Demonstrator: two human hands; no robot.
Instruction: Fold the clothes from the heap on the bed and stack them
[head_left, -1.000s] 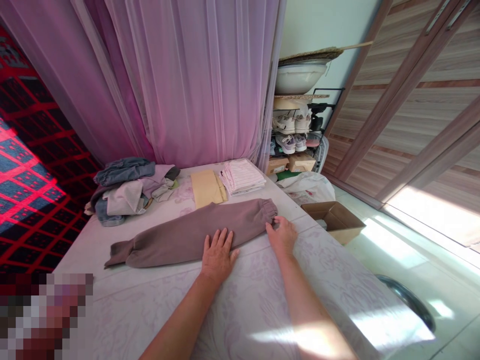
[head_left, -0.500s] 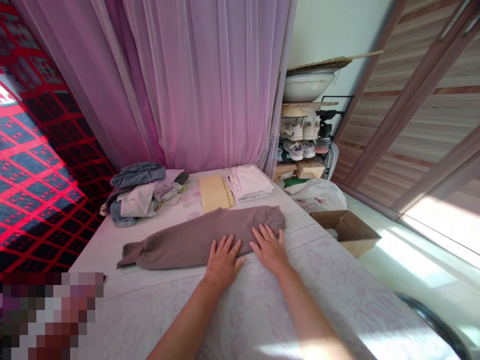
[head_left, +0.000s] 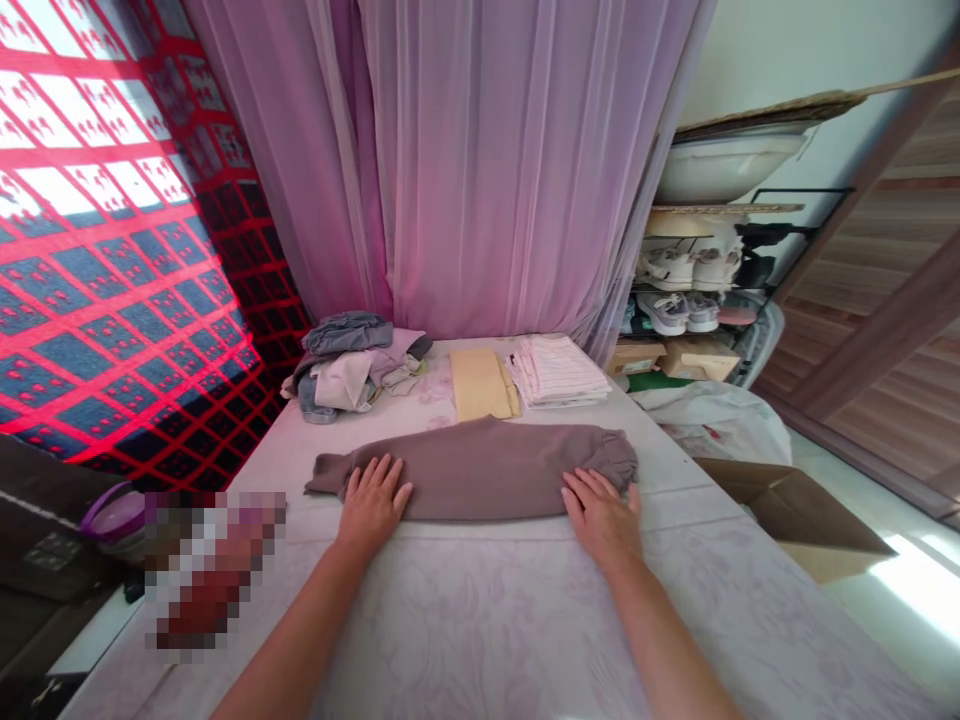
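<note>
A brownish-mauve garment (head_left: 480,475), folded into a long strip with gathered cuffs or a waistband at its ends, lies flat across the bed; its exact kind I cannot tell. My left hand (head_left: 373,505) rests palm down on its left part, fingers spread. On its right part, close to the gathered end, lies my right hand (head_left: 602,512), also flat with fingers apart. Just behind the garment is a folded yellow cloth (head_left: 478,383). Beside that sits a stack of folded pink-striped fabric (head_left: 559,370).
A heap of clothes (head_left: 352,365) lies at the bed's back left, before a purple curtain (head_left: 480,170). Right of the bed (head_left: 480,620) stand a shoe rack (head_left: 697,290), a white plastic bag (head_left: 720,420) and an open cardboard box (head_left: 795,505). A blurred patch covers something at left.
My left hand has slid left along the garment and my right hand lies nearer its right end, so they are farther apart. The garment looks straighter. The view has turned left.
</note>
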